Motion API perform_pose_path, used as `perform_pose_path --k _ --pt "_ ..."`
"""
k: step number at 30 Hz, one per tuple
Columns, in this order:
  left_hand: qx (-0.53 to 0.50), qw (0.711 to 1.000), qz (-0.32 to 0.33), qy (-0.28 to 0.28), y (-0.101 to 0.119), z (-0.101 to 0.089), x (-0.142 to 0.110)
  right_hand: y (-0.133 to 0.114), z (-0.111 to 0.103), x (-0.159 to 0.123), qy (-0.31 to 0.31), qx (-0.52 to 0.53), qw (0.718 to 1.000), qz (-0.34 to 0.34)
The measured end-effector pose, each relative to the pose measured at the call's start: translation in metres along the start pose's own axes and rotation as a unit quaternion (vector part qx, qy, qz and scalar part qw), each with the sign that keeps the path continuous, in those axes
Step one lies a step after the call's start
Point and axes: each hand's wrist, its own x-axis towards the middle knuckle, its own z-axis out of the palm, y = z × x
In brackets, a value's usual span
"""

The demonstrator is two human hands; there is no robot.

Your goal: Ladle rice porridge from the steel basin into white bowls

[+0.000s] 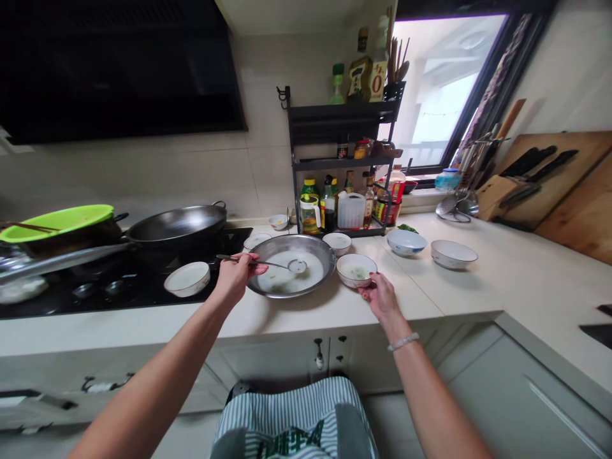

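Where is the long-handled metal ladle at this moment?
Left of centre in the head view, the long-handled metal ladle is in the left hand, its round end at or above the pale liquid in the wide steel basin.

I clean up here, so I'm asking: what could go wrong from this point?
The ladle in the left hand might drip if moved off the basin. The bowl might tip, as the right hand holds only one side. The stove bowl, near the left hand, might get bumped.
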Motion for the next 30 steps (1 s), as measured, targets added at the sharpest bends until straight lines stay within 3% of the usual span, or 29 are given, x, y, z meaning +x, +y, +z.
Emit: perform_pose_path --k 9,15,24,27,30 --pt "-0.012 1.0 -0.014 -0.007 0.012 0.021 -0.011 -0.001 0.001 -0.001 0.0 -0.005 1.0 0.001" --pt "-0.02 0.999 -0.003 -0.046 0.022 0.047 -0.02 0.0 0.0 -0.001 -0.004 -0.003 1.0 0.0" --pt "-0.003 0.989 0.027 -0.148 0.005 0.1 -0.037 -0.001 0.001 -0.002 -0.006 0.001 1.0 0.002" --pt "0.03 0.974 0.065 -0.215 -0.008 0.105 -0.047 0.0 0.0 -0.002 -0.007 0.001 1.0 0.001" --pt "0.09 0.938 0.149 -0.3 -0.018 0.1 -0.058 0.0 0.0 -0.002 -0.002 0.002 1.0 0.003"
